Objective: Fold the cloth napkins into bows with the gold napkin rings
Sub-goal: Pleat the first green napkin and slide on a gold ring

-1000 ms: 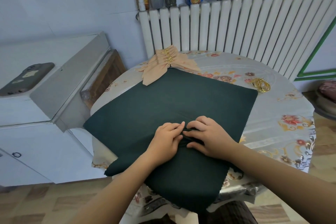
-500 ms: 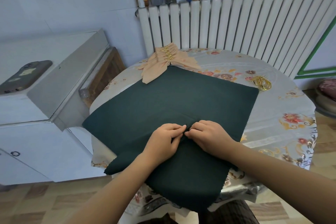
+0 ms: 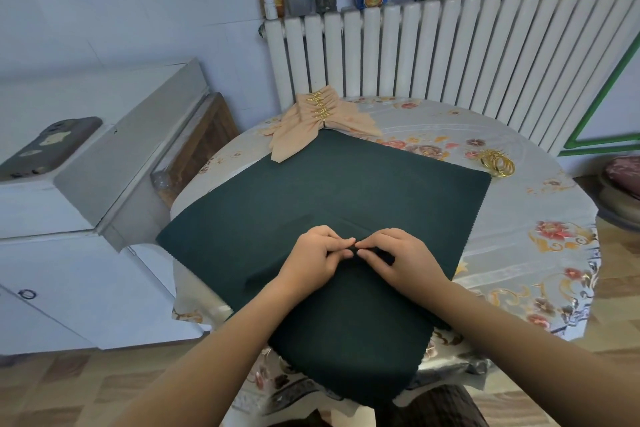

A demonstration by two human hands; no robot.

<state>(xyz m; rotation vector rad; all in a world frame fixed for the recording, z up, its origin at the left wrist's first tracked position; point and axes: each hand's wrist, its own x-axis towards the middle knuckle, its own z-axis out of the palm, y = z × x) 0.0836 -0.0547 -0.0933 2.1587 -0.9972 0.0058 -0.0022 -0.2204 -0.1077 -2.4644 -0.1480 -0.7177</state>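
Observation:
A dark green cloth napkin point(image 3: 346, 191) lies spread over the round table, its near edge hanging off the front. My left hand point(image 3: 313, 258) and my right hand point(image 3: 401, 260) meet at the napkin's middle, fingertips together, both pinching a small pleat of the green fabric. Several peach napkins point(image 3: 311, 125), folded into bows with gold rings, lie stacked at the table's far side. A small pile of loose gold napkin rings point(image 3: 497, 163) sits to the right of the green napkin.
The table carries a floral tablecloth point(image 3: 540, 239). A white radiator point(image 3: 450, 52) stands behind it with jars and boxes on top. A white cabinet point(image 3: 86, 184) with a phone point(image 3: 48, 147) on it stands at the left.
Both hands have crept a little further up the napkin, gathering the fabric into pleats. A crease now runs out from their fingertips.

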